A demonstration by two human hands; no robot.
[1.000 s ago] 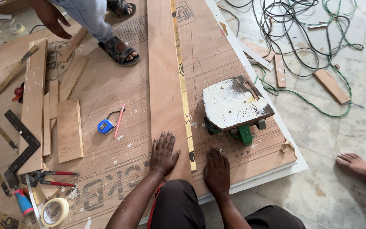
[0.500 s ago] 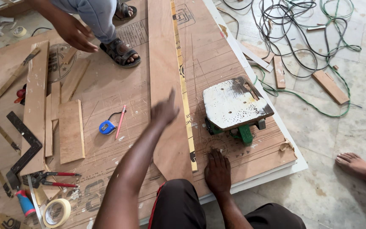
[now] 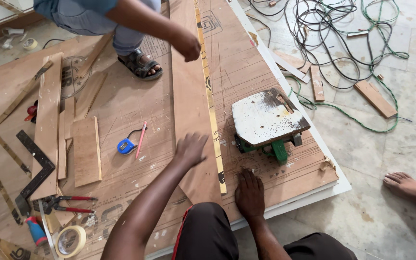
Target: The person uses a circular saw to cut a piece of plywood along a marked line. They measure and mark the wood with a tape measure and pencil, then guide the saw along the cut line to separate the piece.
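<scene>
Left hand [image 3: 191, 148] spread flat, centre frame, on long brown plywood strip [image 3: 188, 96]. Right hand [image 3: 249, 194] flat, fingers together, lower centre, on brown plywood sheet [image 3: 246, 62] beside long yellow ruler [image 3: 211, 101].

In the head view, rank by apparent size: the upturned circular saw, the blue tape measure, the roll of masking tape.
1. Upturned circular saw, clearly largest.
2. Roll of masking tape.
3. Blue tape measure, though the roll lies nearer the camera, so this is unsure.
</scene>
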